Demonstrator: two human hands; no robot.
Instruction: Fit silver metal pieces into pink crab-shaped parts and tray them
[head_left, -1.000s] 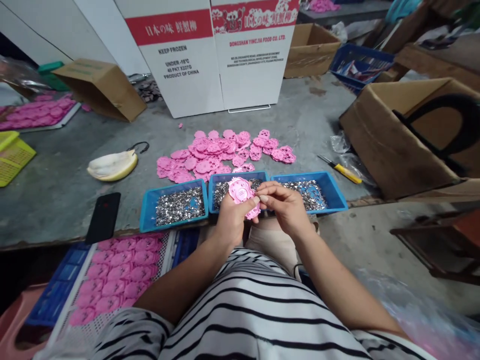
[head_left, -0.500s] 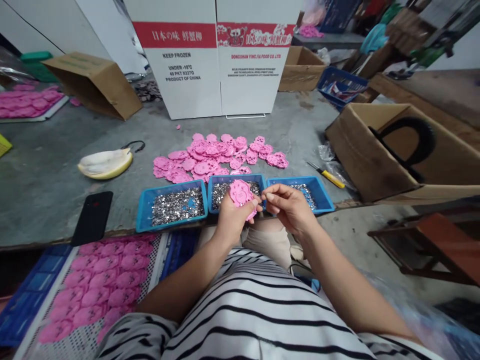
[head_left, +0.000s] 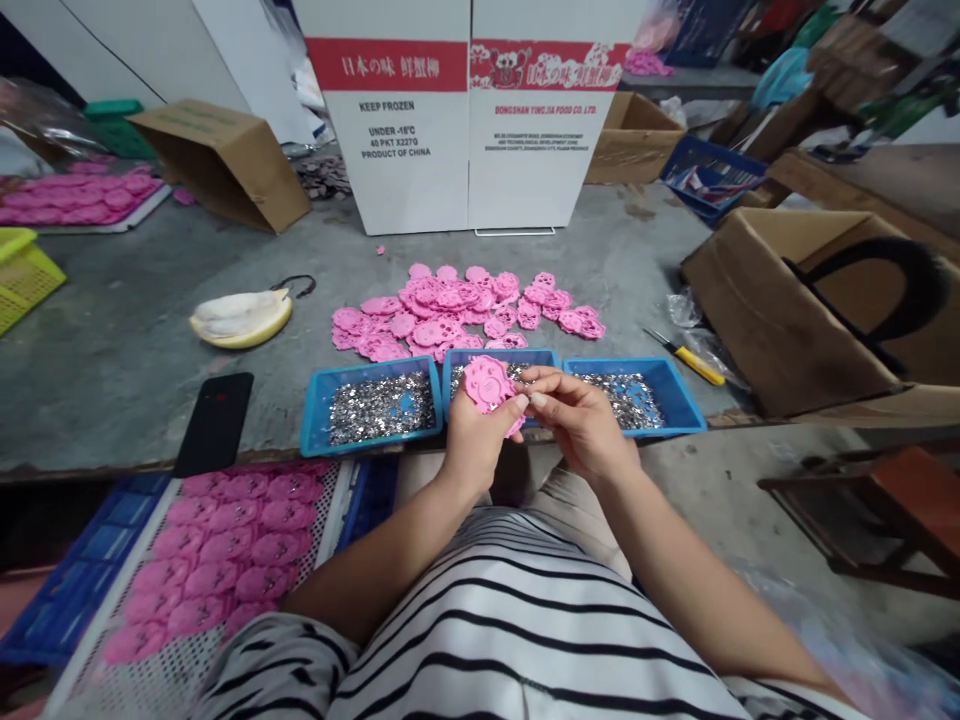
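Evidently, rows of pink pieces are covering much of a white tray at near left, apparently showing work already done, while bare mesh is showing at its near end. Just beyond, a person's left hand is gripping a pink piece, seemingly the one in progress, with the thumb pressing its right side. The right hand is holding thumb and fingertips narrowly together at that edge; whether they are pinching a bit cannot be told. Behind the hands, three blue bins are holding plenty of metal bits. Farther back, a loose pile of pink pieces is lying on the table, probably awaiting its turn, before a white carton.
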